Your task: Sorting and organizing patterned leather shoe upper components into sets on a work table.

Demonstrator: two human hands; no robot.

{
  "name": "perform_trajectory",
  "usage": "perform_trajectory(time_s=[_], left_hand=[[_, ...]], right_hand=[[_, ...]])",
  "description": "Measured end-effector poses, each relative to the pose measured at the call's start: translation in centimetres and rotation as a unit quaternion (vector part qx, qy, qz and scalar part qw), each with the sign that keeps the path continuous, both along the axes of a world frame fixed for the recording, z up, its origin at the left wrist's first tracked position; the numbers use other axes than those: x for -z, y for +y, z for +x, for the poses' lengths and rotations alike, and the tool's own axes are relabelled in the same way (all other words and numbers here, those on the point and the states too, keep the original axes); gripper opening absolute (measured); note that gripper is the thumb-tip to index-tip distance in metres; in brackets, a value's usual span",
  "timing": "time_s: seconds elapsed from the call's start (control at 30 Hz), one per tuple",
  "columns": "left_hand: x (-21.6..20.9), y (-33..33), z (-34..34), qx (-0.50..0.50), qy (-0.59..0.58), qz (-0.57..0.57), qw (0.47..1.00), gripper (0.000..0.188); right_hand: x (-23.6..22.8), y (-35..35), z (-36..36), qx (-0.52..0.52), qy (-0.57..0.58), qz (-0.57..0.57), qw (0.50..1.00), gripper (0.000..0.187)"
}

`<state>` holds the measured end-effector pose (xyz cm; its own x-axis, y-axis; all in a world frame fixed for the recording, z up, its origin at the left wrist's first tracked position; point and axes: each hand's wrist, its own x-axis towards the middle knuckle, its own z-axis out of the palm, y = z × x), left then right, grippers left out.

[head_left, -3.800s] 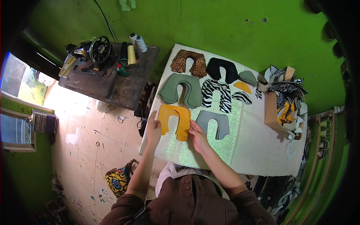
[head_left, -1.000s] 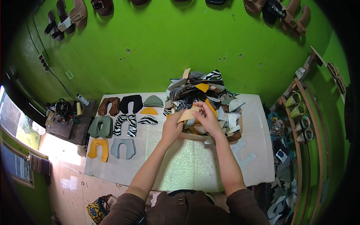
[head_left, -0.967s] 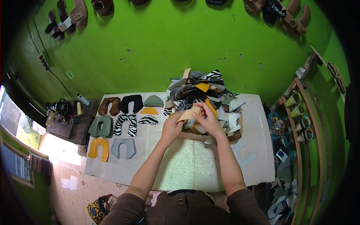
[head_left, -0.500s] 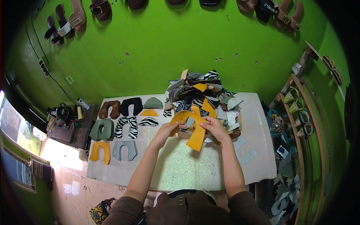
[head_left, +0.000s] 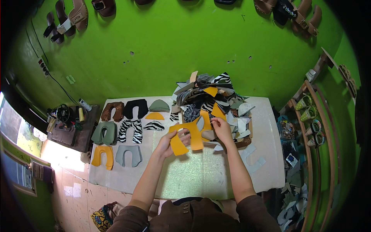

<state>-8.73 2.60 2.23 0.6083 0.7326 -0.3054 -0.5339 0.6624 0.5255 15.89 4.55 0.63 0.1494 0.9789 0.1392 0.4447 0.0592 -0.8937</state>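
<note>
My left hand (head_left: 167,145) grips a yellow U-shaped cut-out (head_left: 196,141) of sheet material, its legs hanging over the table. Another yellow strip rises at its right side, and I cannot tell whether it is the same piece. At that strip's right edge is my right hand (head_left: 223,130), its fingers curled together; whether they pinch anything is unclear. Behind both hands stands a heaped pile of scraps (head_left: 203,94) in grey, zebra print and yellow. Left of my hands lie sorted cut-outs, among them a yellow U-shaped stack (head_left: 102,156) and a yellow half-moon (head_left: 154,116).
The pale table (head_left: 266,166) carries a light grey cut-out (head_left: 253,156) at right. A sewing machine (head_left: 63,114) stands on a dark bench at left. To the right, a wooden rack (head_left: 309,154) holds sandals, with scraps (head_left: 290,208) heaped on the floor.
The yellow cut-out has turned and shifted left with my left hand, its legs now pointing down. My right hand has moved slightly right, to the edge of the yellow material.
</note>
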Motion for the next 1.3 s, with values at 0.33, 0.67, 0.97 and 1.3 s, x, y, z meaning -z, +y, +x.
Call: perform_trajectory(time_s=[0.33,0.67,0.97,1.3], left_hand=[[-0.2,1.8,-0.5,-0.121,-0.053,-0.063,0.989,0.054],[-0.1,1.7,-0.8,-0.13,-0.089,-0.06,0.986,0.057],[-0.6,1.2,-0.3,-0.174,-0.089,-0.061,0.979,0.056],[-0.5,0.5,0.1,-0.155,-0.087,-0.043,0.983,0.057]], right_hand=[[2.1,3.0,-1.8,0.002,-0.161,-0.068,0.985,0.035],[3.5,2.8,-1.6,-0.084,-0.188,-0.105,0.973,0.022],[0.0,1.8,-0.2,0.001,-0.079,-0.044,0.996,0.016],[-4.9,1.3,1.2,0.061,-0.105,0.187,0.975,0.008]])
